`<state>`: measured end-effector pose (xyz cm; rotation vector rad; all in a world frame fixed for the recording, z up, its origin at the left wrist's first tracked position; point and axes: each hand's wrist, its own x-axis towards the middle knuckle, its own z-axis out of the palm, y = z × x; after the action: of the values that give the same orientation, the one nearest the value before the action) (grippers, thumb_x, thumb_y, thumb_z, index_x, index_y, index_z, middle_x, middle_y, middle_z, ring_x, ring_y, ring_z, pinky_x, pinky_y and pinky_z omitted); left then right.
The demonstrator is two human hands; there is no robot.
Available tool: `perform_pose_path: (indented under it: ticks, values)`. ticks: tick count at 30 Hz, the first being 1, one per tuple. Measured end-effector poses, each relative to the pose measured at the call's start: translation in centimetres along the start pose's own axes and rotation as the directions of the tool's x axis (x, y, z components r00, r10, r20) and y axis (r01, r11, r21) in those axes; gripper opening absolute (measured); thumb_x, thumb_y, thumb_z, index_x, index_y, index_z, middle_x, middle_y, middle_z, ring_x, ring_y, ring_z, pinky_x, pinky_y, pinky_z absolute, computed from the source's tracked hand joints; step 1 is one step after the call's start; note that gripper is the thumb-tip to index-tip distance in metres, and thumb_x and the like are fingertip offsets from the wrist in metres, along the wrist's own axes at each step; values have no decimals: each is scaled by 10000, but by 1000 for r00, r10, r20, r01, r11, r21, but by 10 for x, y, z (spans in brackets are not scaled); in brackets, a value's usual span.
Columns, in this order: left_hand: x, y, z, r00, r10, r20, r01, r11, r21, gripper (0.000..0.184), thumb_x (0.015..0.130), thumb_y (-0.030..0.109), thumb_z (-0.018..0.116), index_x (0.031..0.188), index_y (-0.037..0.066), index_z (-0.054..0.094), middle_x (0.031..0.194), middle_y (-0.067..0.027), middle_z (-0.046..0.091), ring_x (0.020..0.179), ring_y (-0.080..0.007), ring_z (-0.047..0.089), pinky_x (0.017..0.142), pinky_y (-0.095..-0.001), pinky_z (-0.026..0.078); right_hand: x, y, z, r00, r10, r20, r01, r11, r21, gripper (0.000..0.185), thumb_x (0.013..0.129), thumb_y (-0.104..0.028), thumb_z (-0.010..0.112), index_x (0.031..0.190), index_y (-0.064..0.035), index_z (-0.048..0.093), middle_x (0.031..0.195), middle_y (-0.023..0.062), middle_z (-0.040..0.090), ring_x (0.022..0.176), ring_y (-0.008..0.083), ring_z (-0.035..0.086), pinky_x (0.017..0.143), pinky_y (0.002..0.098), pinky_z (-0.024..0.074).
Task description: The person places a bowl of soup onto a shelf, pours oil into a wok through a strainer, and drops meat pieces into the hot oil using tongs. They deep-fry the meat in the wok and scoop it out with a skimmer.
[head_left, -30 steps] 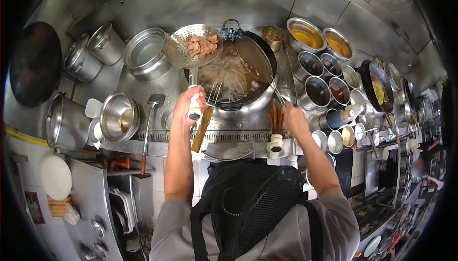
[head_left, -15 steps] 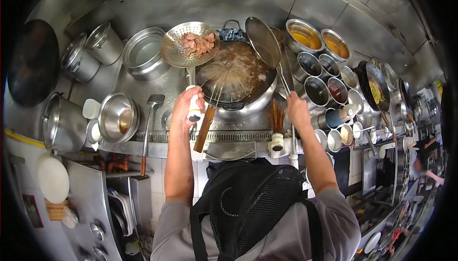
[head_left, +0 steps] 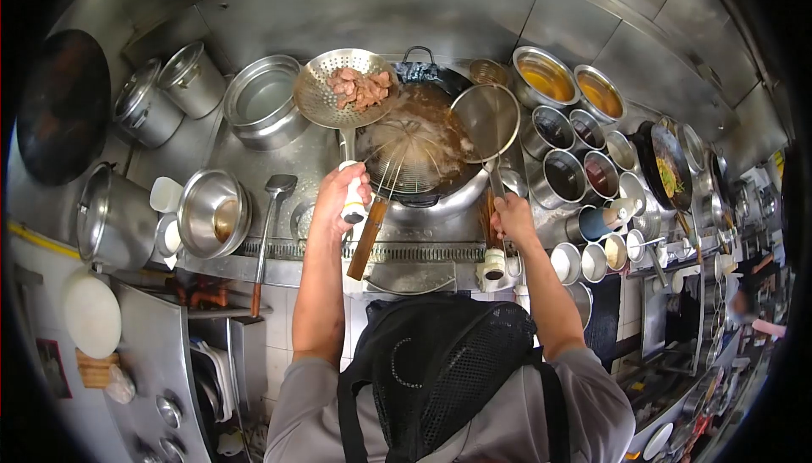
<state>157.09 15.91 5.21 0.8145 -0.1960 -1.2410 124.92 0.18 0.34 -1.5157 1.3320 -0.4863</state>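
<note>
My left hand [head_left: 342,197] is wrapped round the white handle of a perforated metal ladle [head_left: 317,101], which carries pieces of meat [head_left: 359,88] left of the wok. The handle of a round fine-mesh skimmer [head_left: 485,123] is gripped by my right hand [head_left: 512,218], and the mesh hangs over the wok's right side. Brown, foaming liquid [head_left: 423,125] fills the wok [head_left: 452,82]. A wire strainer with a wooden handle [head_left: 369,239] rests in the wok, its handle pointing toward me.
Metal pots [head_left: 264,91] and a bowl [head_left: 207,209] stand at the left, beside a spatula [head_left: 267,235]. To the right are bowls of yellow liquid [head_left: 545,74], several sauce containers [head_left: 560,177] and a pan with food [head_left: 666,163]. A brush [head_left: 492,268] is at the front edge.
The mesh skimmer rose out of the wok, swung right and upright, then came back lower over the wok's right side. My left hand still holds the ladle with the meat.
</note>
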Motion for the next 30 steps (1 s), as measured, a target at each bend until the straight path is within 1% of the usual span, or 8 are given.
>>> perform_pose_path:
  ticks: [3,12,14,15,19,24,27,30]
  values:
    - [2,-4,-1,999,15,-42,-11,996,91,145,888,114,661,914,43,537,730,-58,586,513,-124,551,430,-269,481,1,5,-3,1000,0,1,0,988,157,213,975,-178,532,890,15,564,654,89,612,441,124,511,373,297,438]
    - [22,-35,-2,995,-92,-43,95,991,89,108,905,96,637,892,31,552,720,-63,598,519,-121,547,439,-245,488,-16,-73,-8,982,-175,70,158,965,208,255,996,-221,523,921,17,576,615,78,597,446,135,533,382,302,440]
    - [26,-40,-2,981,-193,-6,193,981,17,110,908,105,637,885,26,563,717,-57,601,525,-121,547,451,-245,489,-9,-83,-5,953,-302,-27,297,948,-114,254,989,-220,524,929,20,582,599,109,606,483,212,592,445,367,468]
    - [28,-41,-4,972,-229,47,230,973,-28,117,912,114,634,891,16,574,723,-49,598,532,-110,539,464,-239,483,8,-71,-4,898,-434,-73,400,875,-272,244,978,-218,529,954,18,585,623,157,622,575,318,645,550,442,482]
    - [23,-38,2,950,-288,124,300,949,-101,127,915,117,621,922,-2,577,734,-37,588,543,-90,524,475,-233,459,9,-89,-8,902,-405,-150,370,903,-217,238,966,-218,544,983,15,589,698,232,638,724,455,639,658,518,466]
    - [14,-7,15,945,-283,162,307,939,-155,142,914,108,620,959,-19,578,752,-37,593,544,-86,524,474,-234,459,45,-65,-18,865,-470,-177,403,861,-311,190,951,-193,557,992,-10,593,815,306,629,826,515,594,702,576,453]
    - [4,25,28,975,-167,149,176,983,-49,183,911,109,622,1011,-39,580,761,-40,594,543,-81,523,467,-221,453,70,-51,-31,779,-626,-47,494,658,-569,191,943,-223,569,987,-40,601,808,296,641,830,507,615,719,572,493]
    - [-9,58,47,979,-140,151,146,989,-31,176,918,124,624,1005,-24,583,761,-52,592,545,-104,532,464,-247,466,74,-77,-48,809,-585,46,431,538,-725,184,946,-232,562,974,-60,621,824,277,663,825,478,646,714,557,522]
